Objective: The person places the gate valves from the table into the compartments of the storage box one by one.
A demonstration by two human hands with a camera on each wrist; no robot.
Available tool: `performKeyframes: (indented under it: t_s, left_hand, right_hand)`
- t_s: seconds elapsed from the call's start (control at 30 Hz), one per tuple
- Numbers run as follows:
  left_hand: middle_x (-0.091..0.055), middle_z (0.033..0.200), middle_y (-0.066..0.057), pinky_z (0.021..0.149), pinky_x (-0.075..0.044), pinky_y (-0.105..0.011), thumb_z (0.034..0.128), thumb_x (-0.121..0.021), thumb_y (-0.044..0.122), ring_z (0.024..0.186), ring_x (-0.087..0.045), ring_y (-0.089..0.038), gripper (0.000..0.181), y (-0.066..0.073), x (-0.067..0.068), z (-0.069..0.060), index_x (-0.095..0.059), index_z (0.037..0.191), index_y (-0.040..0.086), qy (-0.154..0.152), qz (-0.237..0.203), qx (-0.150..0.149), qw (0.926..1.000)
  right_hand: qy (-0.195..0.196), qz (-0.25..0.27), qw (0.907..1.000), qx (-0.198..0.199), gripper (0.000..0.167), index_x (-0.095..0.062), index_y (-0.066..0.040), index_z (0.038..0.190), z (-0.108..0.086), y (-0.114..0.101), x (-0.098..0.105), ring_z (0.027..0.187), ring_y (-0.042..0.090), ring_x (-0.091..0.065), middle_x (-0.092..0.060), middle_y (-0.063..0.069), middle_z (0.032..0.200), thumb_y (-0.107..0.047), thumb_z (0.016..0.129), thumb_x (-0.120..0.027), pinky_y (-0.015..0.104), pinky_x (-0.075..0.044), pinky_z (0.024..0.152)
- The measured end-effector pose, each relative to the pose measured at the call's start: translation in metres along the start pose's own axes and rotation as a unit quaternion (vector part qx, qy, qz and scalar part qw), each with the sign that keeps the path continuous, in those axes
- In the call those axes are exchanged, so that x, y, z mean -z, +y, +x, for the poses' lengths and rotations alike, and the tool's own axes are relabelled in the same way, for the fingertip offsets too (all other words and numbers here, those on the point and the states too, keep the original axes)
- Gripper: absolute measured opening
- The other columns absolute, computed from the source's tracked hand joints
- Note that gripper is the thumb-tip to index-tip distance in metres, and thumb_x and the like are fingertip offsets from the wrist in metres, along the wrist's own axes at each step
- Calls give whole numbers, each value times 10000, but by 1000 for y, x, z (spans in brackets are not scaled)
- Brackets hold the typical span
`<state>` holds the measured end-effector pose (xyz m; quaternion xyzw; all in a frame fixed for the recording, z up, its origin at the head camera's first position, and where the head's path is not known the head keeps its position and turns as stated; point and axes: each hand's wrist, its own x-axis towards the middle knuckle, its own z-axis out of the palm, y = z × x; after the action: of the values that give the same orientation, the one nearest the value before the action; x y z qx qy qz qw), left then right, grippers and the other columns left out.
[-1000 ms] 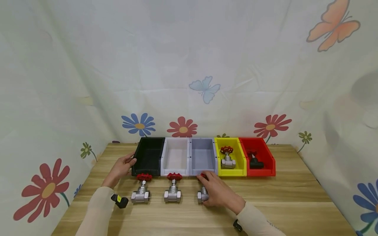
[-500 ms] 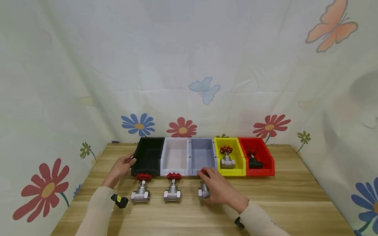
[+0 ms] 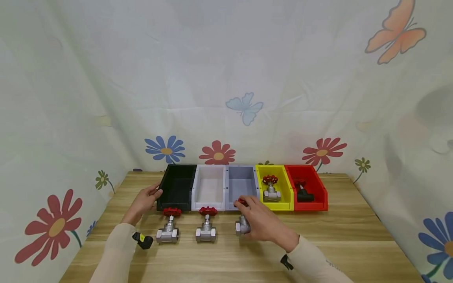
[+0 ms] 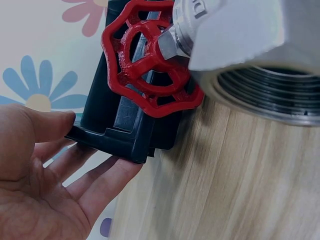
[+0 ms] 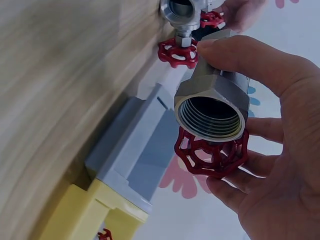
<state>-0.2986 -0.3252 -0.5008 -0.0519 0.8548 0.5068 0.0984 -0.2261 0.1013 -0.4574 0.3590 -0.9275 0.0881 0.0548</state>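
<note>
My right hand grips a steel gate valve with a red handwheel, thumb on its body and fingers around the wheel side. It is held in front of the grey bin. My left hand pinches the side wall of the black bin, thumb on the rim and fingers outside. Two similar valves stand on the table: one valve before the black bin, another valve before the white bin.
A yellow bin holds a steel valve. In the red bin lies a black-bodied valve with a red wheel. The bins stand side by side on the wooden table, before a flowered curtain.
My right hand has lifted the valve slightly off the table and moved it a little toward the grey bin. My left hand stays on the black bin.
</note>
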Motion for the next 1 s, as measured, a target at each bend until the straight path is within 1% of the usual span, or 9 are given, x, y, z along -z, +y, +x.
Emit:
performKeyframes:
  t_s: [0.23, 0.43, 0.7, 0.8, 1.0]
  left_hand:
    - [-295, 1568, -276, 979, -514, -509, 1063, -411, 329, 1391, -398, -450, 597, 0, 1, 1, -175, 1587, 168, 1, -65, 13, 10000]
    - [-291, 1572, -268, 969, -523, -505, 1064, -411, 316, 1386, -411, -438, 592, 1, 0, 1, -172, 1587, 171, 33, -52, 20, 10000]
    - [-296, 1570, -270, 945, -545, -480, 1064, -414, 306, 1375, -427, -434, 583, 1, -1, 0, -188, 1585, 174, 64, -50, 23, 10000]
    - [-304, 1566, -269, 933, -553, -471, 1064, -417, 299, 1370, -436, -431, 580, 1, -1, 0, -193, 1584, 172, 83, -53, 21, 9999]
    - [-320, 1559, -267, 948, -539, -487, 1063, -416, 312, 1366, -443, -428, 584, 1, -1, 0, -189, 1585, 180, 104, 0, 50, 9999]
  right_hand:
    - [28, -95, 9999, -95, 969, -471, -172, 1450, 6, 0, 15, 1311, 276, -450, -456, 102, 1463, -435, 628, -913, 452, -474, 1070]
    - [141, -183, 9997, -94, 956, -483, -163, 1443, 12, 5, 24, 1307, 259, -451, -463, 97, 1451, -434, 632, -910, 433, -503, 1039]
    - [242, -327, 9991, -76, 960, -484, -161, 1444, 22, 12, 30, 1327, 257, -444, -463, 94, 1458, -436, 629, -910, 435, -506, 1034]
    - [235, -278, 9992, -134, 950, -484, -154, 1444, 26, 14, 31, 1329, 262, -442, -462, 102, 1458, -419, 637, -909, 443, -501, 1039]
    - [290, -297, 9990, -171, 956, -486, -145, 1446, 32, 20, 32, 1323, 260, -447, -461, 108, 1461, -398, 630, -916, 429, -498, 1046]
